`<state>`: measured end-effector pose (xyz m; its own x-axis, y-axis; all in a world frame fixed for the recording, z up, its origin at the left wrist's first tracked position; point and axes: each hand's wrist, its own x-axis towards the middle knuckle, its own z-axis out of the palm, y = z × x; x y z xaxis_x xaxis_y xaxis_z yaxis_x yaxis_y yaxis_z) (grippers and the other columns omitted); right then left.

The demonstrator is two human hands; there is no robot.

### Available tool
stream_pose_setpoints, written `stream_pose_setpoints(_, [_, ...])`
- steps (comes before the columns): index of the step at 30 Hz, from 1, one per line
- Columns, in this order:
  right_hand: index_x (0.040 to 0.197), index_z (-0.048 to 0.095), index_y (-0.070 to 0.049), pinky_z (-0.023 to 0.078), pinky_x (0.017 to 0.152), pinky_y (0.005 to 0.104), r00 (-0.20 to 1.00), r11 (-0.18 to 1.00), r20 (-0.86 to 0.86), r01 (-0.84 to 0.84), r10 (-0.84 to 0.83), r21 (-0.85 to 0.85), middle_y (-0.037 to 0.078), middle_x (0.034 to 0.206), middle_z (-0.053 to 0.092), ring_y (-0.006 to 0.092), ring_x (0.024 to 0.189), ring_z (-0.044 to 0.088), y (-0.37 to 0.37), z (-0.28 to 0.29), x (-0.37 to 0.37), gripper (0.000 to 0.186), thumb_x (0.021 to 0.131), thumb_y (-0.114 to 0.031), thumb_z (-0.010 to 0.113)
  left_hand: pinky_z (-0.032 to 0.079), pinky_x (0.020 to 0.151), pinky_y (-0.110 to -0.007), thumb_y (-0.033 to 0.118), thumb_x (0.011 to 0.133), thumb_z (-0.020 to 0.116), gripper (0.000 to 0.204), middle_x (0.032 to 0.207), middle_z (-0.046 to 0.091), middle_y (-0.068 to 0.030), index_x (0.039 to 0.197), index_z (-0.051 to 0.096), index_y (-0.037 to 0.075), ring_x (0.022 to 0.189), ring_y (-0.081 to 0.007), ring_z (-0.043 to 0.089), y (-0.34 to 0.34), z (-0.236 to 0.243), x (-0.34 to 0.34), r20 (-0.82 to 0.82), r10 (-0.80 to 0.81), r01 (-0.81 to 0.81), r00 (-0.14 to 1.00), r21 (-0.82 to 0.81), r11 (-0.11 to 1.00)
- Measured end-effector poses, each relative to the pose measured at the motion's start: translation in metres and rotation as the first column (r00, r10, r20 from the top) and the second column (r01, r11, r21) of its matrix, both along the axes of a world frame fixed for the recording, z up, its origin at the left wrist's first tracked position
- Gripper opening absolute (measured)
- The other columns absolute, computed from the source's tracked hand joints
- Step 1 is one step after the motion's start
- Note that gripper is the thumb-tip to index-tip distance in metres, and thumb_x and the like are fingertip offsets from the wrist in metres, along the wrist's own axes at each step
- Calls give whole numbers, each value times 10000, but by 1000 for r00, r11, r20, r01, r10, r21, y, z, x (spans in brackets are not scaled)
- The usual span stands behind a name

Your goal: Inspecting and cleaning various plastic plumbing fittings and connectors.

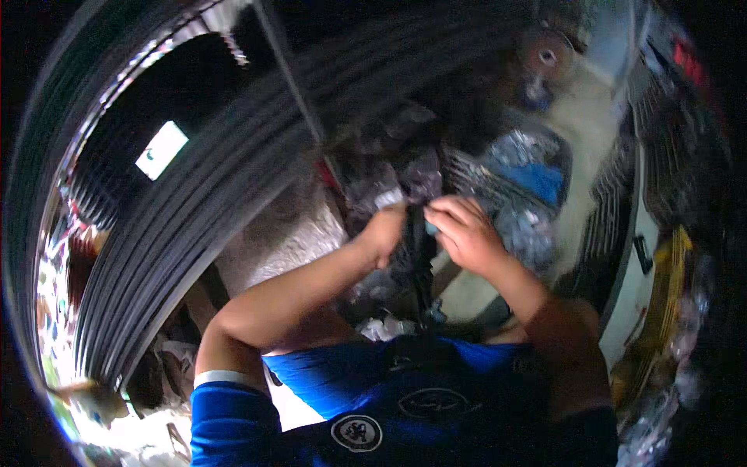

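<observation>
My left hand (387, 232) and my right hand (465, 231) meet in the middle of the head view, both closed on a dark strip of rubber, perhaps an inner tube (422, 265), that hangs down between them toward my blue shirt. A small light-blue piece (430, 228) shows at my right fingertips. The picture is blurred, so the exact grip is unclear. Just behind my hands lies a heap of dark and shiny clutter (420, 175).
A large black ribbed tyre (194, 202) arcs across the left and top. A bin with blue and clear plastic bits (529, 187) sits behind my right hand. A round reddish disc (547, 56) is at upper right. Concrete floor (288, 233) shows below the tyre.
</observation>
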<state>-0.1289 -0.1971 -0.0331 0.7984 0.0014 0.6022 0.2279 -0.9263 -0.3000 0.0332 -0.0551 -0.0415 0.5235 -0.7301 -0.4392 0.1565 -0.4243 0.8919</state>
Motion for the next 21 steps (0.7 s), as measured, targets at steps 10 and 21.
stream_pose_setpoints(10, [1094, 655, -72, 553, 643, 324, 923, -475, 22, 177, 384, 862, 40, 912, 687, 153, 771, 670, 19, -33, 4, 215, 944, -224, 678, 410, 638, -434, 144, 931, 679, 286, 770, 480, -229, 809, 493, -37, 703, -415, 482, -3, 18, -8, 838, 221, 282, 499, -398, 873])
stream_pose_setpoints(21, [1112, 590, -59, 535, 851, 389, 1000, 923, 23, -2, -7, 384, 133, 1079, 592, 329, 1024, 637, -5, 12, -10, 403, 750, -23, 763, 503, 752, -292, 382, 1088, 475, 425, 961, 696, -40, 1098, 670, 4, 845, -139, 614, 0, 30, 2, 22, 143, -115, 990, -476, 872])
